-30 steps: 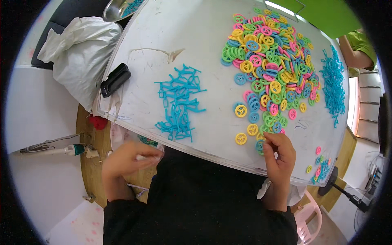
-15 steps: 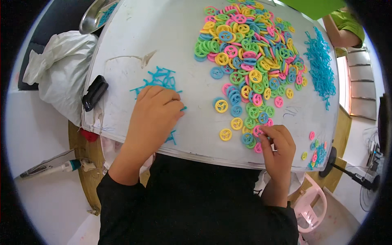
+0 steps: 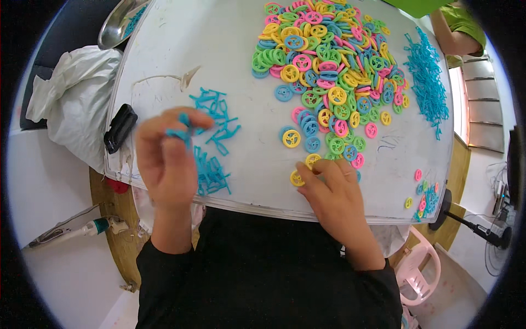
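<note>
My left hand (image 3: 167, 156) is raised over the table's left side, somewhat blurred, with a small blue plastic piece (image 3: 184, 130) pinched at its fingertips. Beside it lie loose blue forked sticks in a scattered group (image 3: 222, 118) and a denser heap (image 3: 211, 172) nearer the front edge. My right hand (image 3: 337, 200) rests low over the table with curled fingers. Its thumb and index finger close around a yellow wheel (image 3: 313, 159), while another yellow wheel (image 3: 296, 179) lies partly under the thumb. The hand hides several wheels beneath it.
A large pile of coloured wheels (image 3: 334, 60) covers the far middle. Blue sticks form a long heap (image 3: 428, 79) at right, near another person's arm (image 3: 446, 35). A small mixed heap (image 3: 429, 200) lies near right. A black tray (image 3: 120, 129) sits at the left edge.
My left hand has lifted off the blue sticks and moved left with a blue piece, uncovering the heap. My right hand has shifted left from a pink wheel to the yellow wheels.
</note>
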Available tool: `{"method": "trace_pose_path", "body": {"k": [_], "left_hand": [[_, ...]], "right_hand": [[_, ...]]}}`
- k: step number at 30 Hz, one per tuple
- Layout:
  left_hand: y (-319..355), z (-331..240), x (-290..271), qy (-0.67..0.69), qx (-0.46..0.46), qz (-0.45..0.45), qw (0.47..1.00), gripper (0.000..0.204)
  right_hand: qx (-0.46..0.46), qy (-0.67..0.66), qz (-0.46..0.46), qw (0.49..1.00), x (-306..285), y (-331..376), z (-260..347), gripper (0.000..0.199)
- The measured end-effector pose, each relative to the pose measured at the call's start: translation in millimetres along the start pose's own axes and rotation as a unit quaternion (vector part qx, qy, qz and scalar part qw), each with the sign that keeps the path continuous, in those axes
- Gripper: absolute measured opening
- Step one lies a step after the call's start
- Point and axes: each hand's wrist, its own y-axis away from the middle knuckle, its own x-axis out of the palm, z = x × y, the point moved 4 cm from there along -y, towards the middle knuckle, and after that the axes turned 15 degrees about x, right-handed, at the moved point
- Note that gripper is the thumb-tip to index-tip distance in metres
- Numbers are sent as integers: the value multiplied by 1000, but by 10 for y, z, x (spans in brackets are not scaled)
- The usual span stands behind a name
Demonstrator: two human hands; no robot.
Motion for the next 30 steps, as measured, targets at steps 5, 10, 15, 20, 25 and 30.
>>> {"method": "trace_pose_path", "body": {"k": [5,10,15,20,25,30], "left_hand": [[305,-20,408,-63,-160,145,974,17],[505,-40,621,-119,-173,247,946,22],[641,-3,710,-133,-187,247,942,24],[690,50,824,-91,-241,189,947,29],[710,57,861,-142,-174,193,955,28],[630,-47,960,-257,-62,224,938,26]], "right_hand": [[1,28,20,999,83,-18,6,38],[-28,-49,27,998,16,3,-66,28],[294,-552,120,771,-88,127,-274,27],[250,-645,166,703,102,46,-237,27],[296,-696,125,642,217,81,-226,14],[317,-722,89,609,326,169,-221,12]]}}
